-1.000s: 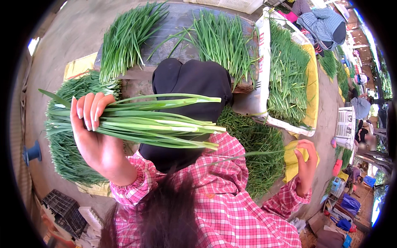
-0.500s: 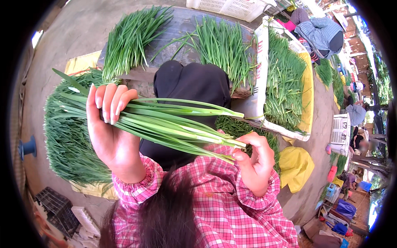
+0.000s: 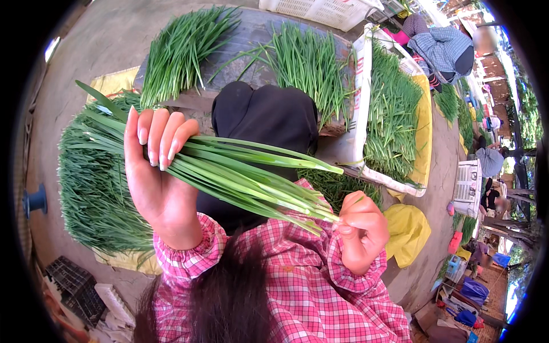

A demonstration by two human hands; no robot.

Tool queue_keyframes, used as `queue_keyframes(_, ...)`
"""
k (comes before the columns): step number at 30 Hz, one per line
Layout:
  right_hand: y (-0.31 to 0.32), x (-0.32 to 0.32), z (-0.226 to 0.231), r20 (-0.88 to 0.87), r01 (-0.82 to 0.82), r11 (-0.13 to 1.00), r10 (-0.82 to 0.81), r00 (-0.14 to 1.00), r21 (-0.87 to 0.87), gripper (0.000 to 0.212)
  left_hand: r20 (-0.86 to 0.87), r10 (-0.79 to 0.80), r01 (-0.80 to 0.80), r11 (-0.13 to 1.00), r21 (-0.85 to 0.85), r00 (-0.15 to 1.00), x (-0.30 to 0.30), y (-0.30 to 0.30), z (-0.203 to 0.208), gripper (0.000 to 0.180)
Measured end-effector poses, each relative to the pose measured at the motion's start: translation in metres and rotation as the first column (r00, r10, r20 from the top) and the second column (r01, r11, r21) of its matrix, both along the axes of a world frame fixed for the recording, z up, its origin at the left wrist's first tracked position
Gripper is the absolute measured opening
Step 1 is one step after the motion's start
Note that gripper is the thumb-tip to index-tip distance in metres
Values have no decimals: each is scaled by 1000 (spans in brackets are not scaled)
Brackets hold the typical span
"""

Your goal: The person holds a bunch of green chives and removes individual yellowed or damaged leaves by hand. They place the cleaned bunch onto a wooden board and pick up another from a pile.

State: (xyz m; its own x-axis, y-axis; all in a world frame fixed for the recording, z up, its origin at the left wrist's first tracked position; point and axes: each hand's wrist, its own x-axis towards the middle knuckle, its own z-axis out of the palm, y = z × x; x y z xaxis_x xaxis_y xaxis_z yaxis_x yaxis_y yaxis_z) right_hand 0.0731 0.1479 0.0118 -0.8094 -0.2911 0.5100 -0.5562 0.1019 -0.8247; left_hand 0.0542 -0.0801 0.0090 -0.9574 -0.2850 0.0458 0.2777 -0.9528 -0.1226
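Note:
My left hand [image 3: 163, 183] is closed around a bunch of garlic chives [image 3: 257, 180], held crosswise above my lap. Their leafy tips stick out to the left past the fingers, and the pale stem ends fan out toward the right. My right hand [image 3: 363, 231] is curled, with thumb and fingers pinched at the ends of a few stems. A small bit of green shows over its knuckles; the rest of what is in those fingers is hidden.
Two piles of chives, left [image 3: 180, 54] and right [image 3: 311, 68], lie on a dark board [image 3: 251, 28] ahead. A large heap [image 3: 94, 183] is at left; a white crate [image 3: 359, 103] of chives stands right, near a yellow cloth [image 3: 407, 231]. Another person [image 3: 440, 48] bends beyond.
My right hand has moved slightly right and down, its fingers curling in tighter at the stem ends. The left hand, still holding the bunch, has shifted a little to the right.

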Motion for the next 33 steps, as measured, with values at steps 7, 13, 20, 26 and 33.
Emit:
queue_keyframes(7,12,-1,1,100,185,979,-193,976,86,16,-46,82,-83,996,-32,996,2,-14,4,29)
queue_keyframes(13,-11,-10,19,180,-58,981,24,983,185,26,-182,112,-136,982,-128,977,7,-7,13,30)
queue_keyframes(20,-19,-7,13,246,-116,960,52,968,254,22,-285,146,-234,923,-305,947,13,-5,20,32)
queue_keyframes(26,-21,-10,8,312,-99,966,20,950,240,20,-305,169,-295,850,-437,937,17,-2,23,30)
queue_keyframes(33,-22,-14,3,382,-160,946,42,923,282,20,-305,177,-317,803,-506,936,20,-1,24,31)
